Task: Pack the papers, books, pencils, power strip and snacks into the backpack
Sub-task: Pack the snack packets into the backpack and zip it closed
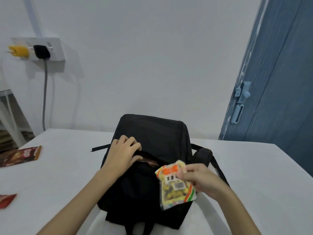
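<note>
From the head view, a black backpack (152, 158) lies flat on the white bench (254, 175) in the lower middle of the frame. The left hand (122, 155) grips the edge of its opening, fingers (133, 144) curled over the fabric and pulling it up so the mouth gapes; something brownish shows inside. Just right of the opening, the right hand (198, 178) pinches a yellow-and-orange snack packet (176, 184) by its upper edge, so the packet hangs over the bag's front, close to the mouth but not yet in it.

To do this step well, I judge the left hand should keep the opening lifted wide while the right turns the packet narrow edge first and slides it in flat, letting go only once it is past the lip.

At the left edge of the frame, two more red-brown snack packets, one higher (20, 156) and one lower (6, 200), lie on the bench, not yet packed.
</note>
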Tool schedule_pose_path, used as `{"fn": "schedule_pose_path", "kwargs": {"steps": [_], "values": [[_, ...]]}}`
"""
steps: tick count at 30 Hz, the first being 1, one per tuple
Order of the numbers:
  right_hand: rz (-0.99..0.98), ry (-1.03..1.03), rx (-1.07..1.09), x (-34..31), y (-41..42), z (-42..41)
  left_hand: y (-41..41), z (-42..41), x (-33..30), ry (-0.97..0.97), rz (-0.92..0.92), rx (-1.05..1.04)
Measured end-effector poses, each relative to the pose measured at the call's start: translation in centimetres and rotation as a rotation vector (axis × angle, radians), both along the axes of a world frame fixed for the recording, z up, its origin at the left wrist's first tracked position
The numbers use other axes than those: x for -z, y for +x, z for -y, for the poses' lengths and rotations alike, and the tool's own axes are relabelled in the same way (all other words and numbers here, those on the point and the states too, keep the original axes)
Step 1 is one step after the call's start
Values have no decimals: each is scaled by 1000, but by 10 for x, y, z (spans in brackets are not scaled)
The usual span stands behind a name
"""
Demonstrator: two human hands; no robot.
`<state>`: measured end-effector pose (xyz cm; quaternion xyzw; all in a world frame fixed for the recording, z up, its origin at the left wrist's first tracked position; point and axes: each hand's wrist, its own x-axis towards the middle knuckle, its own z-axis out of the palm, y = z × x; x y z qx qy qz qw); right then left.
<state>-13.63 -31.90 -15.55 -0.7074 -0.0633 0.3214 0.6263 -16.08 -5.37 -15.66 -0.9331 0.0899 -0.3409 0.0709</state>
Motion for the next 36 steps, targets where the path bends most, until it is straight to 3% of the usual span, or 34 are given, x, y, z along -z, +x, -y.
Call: {"fn": "schedule_pose_path", "kwargs": {"steps": [3, 7, 11, 15, 17, 18, 20, 23, 25, 28, 32, 36], "values": [[-68, 17, -14, 4, -18, -36, 2, 7, -10, -147, 88, 76], [-238, 279, 384, 5, -18, -76, -1, 13, -21, -417, 110, 167], [-351, 475, 701, 5, -8, -100, -8, 9, -18, -383, 41, 200], [-302, 708, 774, 10, -8, -104, -20, -15, -4, -302, -86, 165], [-293, 795, 753, 11, -16, -101, -25, -24, -1, -355, -158, 147], [-217, 713, 694, 10, -22, -99, -26, -25, 0, -384, -187, 146], [115, 324, 548, 17, -33, -95, -26, -25, 5, -354, -200, 136], [768, -264, 567, 25, -37, -89, -18, -22, 10, -234, -145, 95], [1028, -473, 562, 25, -29, -90, -14, -21, 7, -175, -132, 61], [1116, -676, 363, 23, -7, -95, -7, -16, -1, -114, -152, 8], [973, -758, 52, 16, 10, -87, 5, -12, 1, -144, -167, -21], [1163, -913, 177, 31, 6, -93, 16, -8, 0, -208, -119, -46]]}}
